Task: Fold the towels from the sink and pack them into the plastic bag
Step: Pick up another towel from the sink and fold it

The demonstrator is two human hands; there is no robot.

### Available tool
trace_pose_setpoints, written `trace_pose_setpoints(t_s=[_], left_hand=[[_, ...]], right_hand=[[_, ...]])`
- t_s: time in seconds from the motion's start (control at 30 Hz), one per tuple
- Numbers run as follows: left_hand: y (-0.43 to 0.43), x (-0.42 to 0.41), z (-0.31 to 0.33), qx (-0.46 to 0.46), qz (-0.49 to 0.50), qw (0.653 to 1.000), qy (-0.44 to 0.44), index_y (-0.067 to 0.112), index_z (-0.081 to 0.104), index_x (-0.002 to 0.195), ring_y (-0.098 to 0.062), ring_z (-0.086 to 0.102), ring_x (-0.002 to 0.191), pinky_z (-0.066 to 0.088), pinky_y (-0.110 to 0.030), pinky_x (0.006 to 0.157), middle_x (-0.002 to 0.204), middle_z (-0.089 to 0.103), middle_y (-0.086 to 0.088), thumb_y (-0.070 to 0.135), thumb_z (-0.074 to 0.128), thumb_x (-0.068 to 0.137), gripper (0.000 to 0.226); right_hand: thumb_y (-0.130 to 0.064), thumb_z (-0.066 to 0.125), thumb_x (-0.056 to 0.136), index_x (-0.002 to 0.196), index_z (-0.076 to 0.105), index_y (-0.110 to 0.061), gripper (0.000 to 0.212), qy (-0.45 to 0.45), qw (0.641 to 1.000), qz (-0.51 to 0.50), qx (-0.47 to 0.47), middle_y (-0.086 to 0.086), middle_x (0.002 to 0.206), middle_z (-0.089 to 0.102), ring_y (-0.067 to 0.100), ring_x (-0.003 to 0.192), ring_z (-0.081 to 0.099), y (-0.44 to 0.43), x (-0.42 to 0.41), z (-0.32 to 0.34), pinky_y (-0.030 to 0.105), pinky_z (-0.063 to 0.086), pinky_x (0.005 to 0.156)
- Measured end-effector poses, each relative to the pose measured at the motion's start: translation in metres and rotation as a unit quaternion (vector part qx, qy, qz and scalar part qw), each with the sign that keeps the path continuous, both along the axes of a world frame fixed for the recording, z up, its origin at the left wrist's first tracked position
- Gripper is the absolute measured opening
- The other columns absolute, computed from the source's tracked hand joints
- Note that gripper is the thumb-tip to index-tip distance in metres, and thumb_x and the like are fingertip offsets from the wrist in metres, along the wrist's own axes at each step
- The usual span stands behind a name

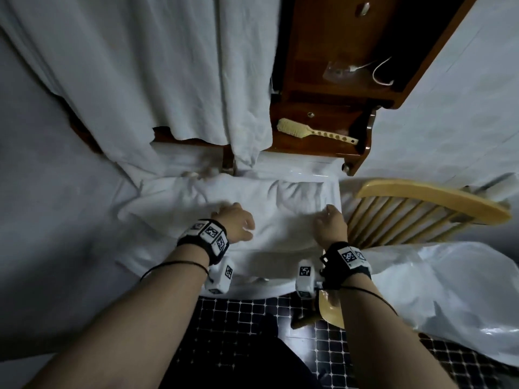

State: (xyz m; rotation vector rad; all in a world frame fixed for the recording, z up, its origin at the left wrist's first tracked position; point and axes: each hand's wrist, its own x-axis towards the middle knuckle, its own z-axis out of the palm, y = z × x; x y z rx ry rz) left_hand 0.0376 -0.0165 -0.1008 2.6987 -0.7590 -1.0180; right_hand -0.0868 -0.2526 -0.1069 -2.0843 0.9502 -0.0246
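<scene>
My left hand (236,223) rests knuckles-up on the white towel (283,220) spread over the sink (311,171). Its fingers are bent into the cloth, and I cannot tell if they pinch it. My right hand (330,227) curls round the towel's 3 o'clock edge. The plastic bag (449,299) lies at 4 o'clock.
</scene>
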Motion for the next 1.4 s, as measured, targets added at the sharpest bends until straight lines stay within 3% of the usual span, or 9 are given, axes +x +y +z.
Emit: trace_pose_setpoints(t_s=[0.13,0.3,0.47,0.6,0.77,0.97,1.07,1.2,1.4], left_hand=[[-0.017,-0.011,-0.035,-0.026,-0.027,0.998,0.054,0.045,0.039,0.156,-0.029,0.039,0.146,0.033,-0.051,0.121,0.155,0.041,-0.001,0.020,0.061,0.098,0.067],[-0.028,-0.003,-0.038,-0.034,-0.041,0.996,0.073,0.039,0.049,0.155,-0.026,0.035,0.151,0.029,-0.037,0.124,0.158,0.044,-0.008,0.024,0.049,0.106,0.051],[-0.021,0.010,-0.038,-0.103,0.094,0.977,0.160,0.034,0.052,0.152,-0.030,0.047,0.146,0.035,-0.050,0.121,0.157,0.051,-0.002,0.078,0.030,0.085,0.082],[0.011,0.025,-0.023,-0.181,0.292,0.898,0.276,0.035,0.060,0.146,-0.024,0.058,0.134,0.038,-0.051,0.118,0.146,0.064,0.002,0.113,0.027,0.060,0.120],[0.073,0.047,-0.004,-0.249,0.306,0.862,0.319,0.039,0.069,0.134,-0.026,0.067,0.126,0.047,-0.051,0.111,0.132,0.073,0.001,0.101,0.053,0.070,0.091],[0.122,0.076,-0.018,-0.114,0.281,0.948,0.099,0.017,0.041,0.147,-0.023,0.064,0.110,0.057,-0.041,0.090,0.136,0.063,-0.010,0.053,0.075,0.088,0.078],[0.116,0.073,-0.024,-0.138,0.246,0.959,0.004,0.017,0.031,0.147,-0.036,0.052,0.126,0.049,-0.037,0.096,0.141,0.043,-0.012,0.024,0.078,0.088,0.076],[0.099,0.067,-0.035,-0.139,0.166,0.976,-0.005,0.017,0.039,0.144,-0.042,0.050,0.125,0.046,-0.049,0.107,0.137,0.039,-0.012,0.037,0.071,0.094,0.062],[0.101,0.066,-0.048,-0.076,0.218,0.972,0.042,0.009,0.058,0.124,-0.037,0.065,0.110,0.055,-0.043,0.096,0.123,0.065,-0.011,0.041,0.060,0.100,0.040]], right_hand=[[-0.013,0.050,0.101,0.120,0.047,-0.009,0.020,0.014,0.998,0.062,-0.003,0.015,0.095,0.063,0.045,0.095,0.063,-0.009,-0.003,-0.011,0.040,0.040,0.075],[-0.025,0.062,0.098,0.141,0.043,-0.023,0.047,-0.009,0.996,0.074,0.050,0.008,0.094,0.068,0.032,0.088,0.067,0.001,-0.005,-0.004,0.035,0.049,0.077],[-0.028,0.073,0.086,0.159,0.028,-0.047,0.088,-0.077,0.964,0.154,0.202,0.004,0.123,0.075,0.018,0.092,0.077,0.030,0.013,-0.002,0.043,0.065,0.084],[-0.026,0.072,0.088,0.157,0.023,-0.055,0.089,-0.099,0.946,0.211,0.227,-0.005,0.141,0.064,0.018,0.114,0.072,0.074,0.037,-0.006,0.047,0.063,0.092],[-0.034,0.071,0.092,0.163,0.012,-0.050,0.094,-0.119,0.938,0.254,0.202,0.004,0.133,0.070,0.022,0.112,0.072,0.152,0.080,-0.007,0.049,0.061,0.095],[-0.037,0.059,0.087,0.162,0.011,-0.053,0.091,-0.003,0.933,0.302,0.197,0.011,0.138,0.066,0.019,0.104,0.061,0.196,0.104,-0.035,0.045,0.052,0.107],[-0.031,0.063,0.092,0.153,0.041,-0.050,0.068,-0.052,0.948,0.253,0.187,0.006,0.119,0.075,0.017,0.095,0.070,0.189,0.102,-0.039,0.049,0.059,0.098],[-0.030,0.075,0.090,0.101,0.068,-0.028,0.013,-0.162,0.983,0.021,0.081,-0.007,0.074,0.073,0.002,0.064,0.070,0.185,0.088,-0.032,0.030,0.061,0.070],[-0.053,0.082,0.084,0.138,0.047,-0.014,0.076,-0.049,0.991,-0.116,0.050,0.017,0.128,0.058,0.029,0.117,0.054,0.181,0.073,-0.057,0.037,0.044,0.101]])
